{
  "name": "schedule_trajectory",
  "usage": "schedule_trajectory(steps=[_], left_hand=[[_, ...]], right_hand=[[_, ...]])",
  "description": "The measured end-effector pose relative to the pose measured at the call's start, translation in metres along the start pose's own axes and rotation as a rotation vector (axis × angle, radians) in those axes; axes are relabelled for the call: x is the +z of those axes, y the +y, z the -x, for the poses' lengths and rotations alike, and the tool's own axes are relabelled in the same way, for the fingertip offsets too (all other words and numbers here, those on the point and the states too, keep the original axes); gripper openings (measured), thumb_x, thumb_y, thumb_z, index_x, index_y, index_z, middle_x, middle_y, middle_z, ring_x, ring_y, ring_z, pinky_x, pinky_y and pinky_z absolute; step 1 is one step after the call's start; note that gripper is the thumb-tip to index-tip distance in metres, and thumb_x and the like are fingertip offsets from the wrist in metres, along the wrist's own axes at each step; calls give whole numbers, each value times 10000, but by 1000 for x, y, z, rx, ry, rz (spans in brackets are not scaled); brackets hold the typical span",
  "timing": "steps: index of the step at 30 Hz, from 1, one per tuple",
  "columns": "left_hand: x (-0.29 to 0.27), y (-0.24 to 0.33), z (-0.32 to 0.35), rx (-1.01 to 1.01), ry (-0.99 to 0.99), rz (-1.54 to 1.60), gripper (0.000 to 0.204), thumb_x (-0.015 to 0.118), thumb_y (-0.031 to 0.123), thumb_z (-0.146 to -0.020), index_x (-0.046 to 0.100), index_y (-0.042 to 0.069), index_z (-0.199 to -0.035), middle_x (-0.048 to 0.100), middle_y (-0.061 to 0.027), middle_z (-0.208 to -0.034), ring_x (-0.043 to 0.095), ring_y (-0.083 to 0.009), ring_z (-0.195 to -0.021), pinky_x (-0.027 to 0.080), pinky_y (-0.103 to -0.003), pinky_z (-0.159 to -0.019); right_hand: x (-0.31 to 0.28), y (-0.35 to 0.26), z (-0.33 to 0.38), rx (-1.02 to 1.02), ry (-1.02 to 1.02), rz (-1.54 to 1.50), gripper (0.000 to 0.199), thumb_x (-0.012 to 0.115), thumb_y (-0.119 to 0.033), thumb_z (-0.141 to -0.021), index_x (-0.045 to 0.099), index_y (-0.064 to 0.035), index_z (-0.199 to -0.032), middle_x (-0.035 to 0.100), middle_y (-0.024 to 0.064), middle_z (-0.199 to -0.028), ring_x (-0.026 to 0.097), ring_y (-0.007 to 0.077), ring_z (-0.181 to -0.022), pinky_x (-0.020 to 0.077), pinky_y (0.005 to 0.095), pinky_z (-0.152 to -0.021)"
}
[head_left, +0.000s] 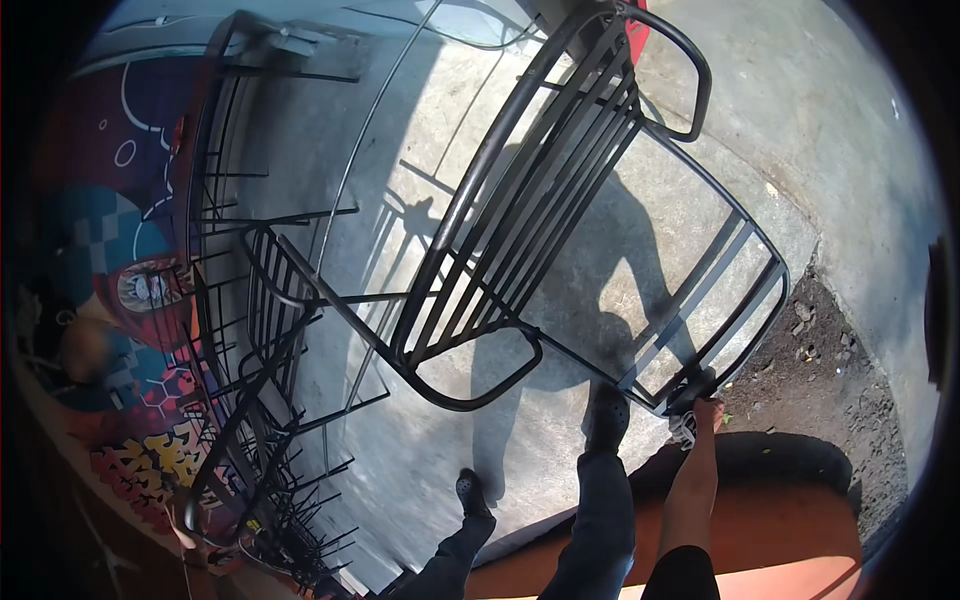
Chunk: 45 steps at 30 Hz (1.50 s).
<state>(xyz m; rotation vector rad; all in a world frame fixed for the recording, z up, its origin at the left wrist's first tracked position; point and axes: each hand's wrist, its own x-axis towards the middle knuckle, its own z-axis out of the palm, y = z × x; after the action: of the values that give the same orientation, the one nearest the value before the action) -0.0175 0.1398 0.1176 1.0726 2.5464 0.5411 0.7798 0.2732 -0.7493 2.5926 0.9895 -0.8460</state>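
Note:
A black metal bench frame spans the middle of the head view, tilted, with long parallel slats and looped armrests at both ends. Its open seat part, crossed by a few flat bars, reaches toward the lower right. At that part's nearest corner my right hand is closed on the frame's bar. A small dark lump sits against the bar at my fingers; I cannot make out what it is. Beside the hand is a small black-and-white patterned thing, partly hidden. My left hand does not appear.
More black metal frames are piled along the painted mural wall at left. My dark shoes stand on sunlit concrete. An orange curved surface lies near me, with a patch of loose soil beyond it at right.

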Motion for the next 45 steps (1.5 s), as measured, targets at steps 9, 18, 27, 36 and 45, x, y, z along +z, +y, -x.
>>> schedule_trajectory(steps=[9, 18, 27, 36, 45], left_hand=[[35, -31, 22, -25, 55, 23, 315, 404, 310, -1010, 547, 33, -1053, 575, -105, -986, 573, -223, -860, 473, -347, -761], [49, -56, 17, -73, 67, 7, 313, 411, 313, -1008, 566, 42, -1007, 581, -96, -946, 580, -215, -811, 479, -339, -725], [42, -78, 26, -151, 85, 86, 317, 418, 317, -1006, 584, 51, -961, 588, -88, -906, 588, -206, -763, 485, -331, -689], [131, -12, 29, 41, 145, 77, 264, 456, 230, -972, 613, 18, -966, 612, -130, -891, 592, -257, -743, 477, -360, -716], [155, 105, 25, -202, 201, -148, 172, 593, 187, -717, 665, 45, -652, 626, -150, -612, 622, -351, -596, 490, -414, -561]], right_hand=[[12, -39, 47, 44, -51, 22, 552, 646, -520, -772, 616, -7, -973, 653, 230, -992, 646, 376, -970, 503, 485, -845], [24, -6, 32, -82, -63, -43, 581, 686, -511, -721, 631, -49, -1069, 654, 194, -1031, 640, 371, -979, 508, 465, -831], [-62, 27, 57, -124, -394, -582, 295, 747, -230, -693, 685, -14, -884, 688, 65, -778, 650, 188, -740, 507, 339, -718], [-257, -44, 228, -168, -494, -747, 144, 670, -90, -768, 701, -21, -891, 691, 38, -800, 629, 136, -730, 502, 311, -694], [-393, -192, 392, -311, -695, -671, 112, 698, -52, -782, 704, 28, -860, 686, 68, -773, 609, 117, -628, 489, 276, -586]])
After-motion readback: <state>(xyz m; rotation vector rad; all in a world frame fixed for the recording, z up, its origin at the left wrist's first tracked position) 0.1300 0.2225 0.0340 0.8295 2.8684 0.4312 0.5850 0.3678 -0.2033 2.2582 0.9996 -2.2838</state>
